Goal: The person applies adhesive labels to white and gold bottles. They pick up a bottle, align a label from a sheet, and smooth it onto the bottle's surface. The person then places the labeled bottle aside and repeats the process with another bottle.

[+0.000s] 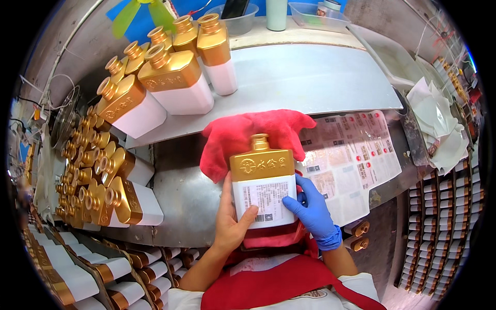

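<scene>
A flat white bottle with a gold neck and shoulders (pixel 262 168) is held upright between my two hands, over a red cloth (pixel 253 126) on the workbench. A printed label covers much of its white front. My bare left hand (pixel 231 222) wraps the bottle's left side, thumb on the label's lower left. On the right side, my right hand (pixel 310 209) in a blue glove grips it, thumb pressing the label's right edge. Just right of the cloth lies a sheet of printed labels (pixel 351 155), partly peeled.
Several like bottles (pixel 173 80) stand on a raised pale board (pixel 320 72); many more crowd the bench at left (pixel 134 201). Racked bottles fill both lower sides (pixel 439 227). Crumpled backing paper (pixel 439 121) hangs at right. A green fan (pixel 126 18) and plastic tubs (pixel 320 15) are behind.
</scene>
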`<state>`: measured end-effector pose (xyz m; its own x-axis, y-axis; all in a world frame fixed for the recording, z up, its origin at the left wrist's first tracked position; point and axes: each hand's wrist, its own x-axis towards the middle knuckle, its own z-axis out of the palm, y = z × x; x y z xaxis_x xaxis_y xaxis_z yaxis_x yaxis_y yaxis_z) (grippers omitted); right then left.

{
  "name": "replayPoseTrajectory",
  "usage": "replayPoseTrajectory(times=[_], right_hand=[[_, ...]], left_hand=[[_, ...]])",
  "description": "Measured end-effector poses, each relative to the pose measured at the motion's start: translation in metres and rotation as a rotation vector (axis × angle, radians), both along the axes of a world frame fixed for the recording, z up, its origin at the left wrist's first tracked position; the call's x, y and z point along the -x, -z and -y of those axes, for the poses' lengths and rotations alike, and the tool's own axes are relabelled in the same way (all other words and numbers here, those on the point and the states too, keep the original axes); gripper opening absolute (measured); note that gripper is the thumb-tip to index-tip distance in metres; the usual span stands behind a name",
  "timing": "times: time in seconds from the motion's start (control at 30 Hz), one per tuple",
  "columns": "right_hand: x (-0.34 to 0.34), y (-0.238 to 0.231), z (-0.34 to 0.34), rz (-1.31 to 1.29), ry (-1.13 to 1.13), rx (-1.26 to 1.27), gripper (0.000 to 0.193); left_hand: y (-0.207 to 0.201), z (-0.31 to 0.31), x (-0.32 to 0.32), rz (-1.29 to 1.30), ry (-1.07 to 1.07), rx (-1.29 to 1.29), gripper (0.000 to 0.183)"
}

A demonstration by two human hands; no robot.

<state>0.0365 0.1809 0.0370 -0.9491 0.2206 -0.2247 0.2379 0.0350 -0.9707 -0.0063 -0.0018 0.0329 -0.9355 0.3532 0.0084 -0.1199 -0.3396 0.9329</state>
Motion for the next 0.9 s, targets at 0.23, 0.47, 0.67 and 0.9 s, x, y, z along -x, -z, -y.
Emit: replayPoseTrajectory(times=[0.23,0.47,0.67,0.9], right_hand=[[0.002,0.004,0.01,-0.07,0.034,-0.005,0.069],[0.001,0.007,0.008,-0.019,0.042,0.012,0.069],[0.002,0.002,0.008,0.004,0.04,-0.012,0.069],[0.004,-0.004,0.01,0.087,0.025,-0.021,0.07]], left_hand=[[-0.003,-0.005,-0.001,-0.063,-0.014,0.12,0.086],[0.001,-0.004,0.0,-0.083,-0.013,0.15,0.088],[0.002,0.0,0.002,-0.054,-0.031,0.088,0.077],[0.009,-0.001,0.008,-0.094,-0.043,0.1,0.065]])
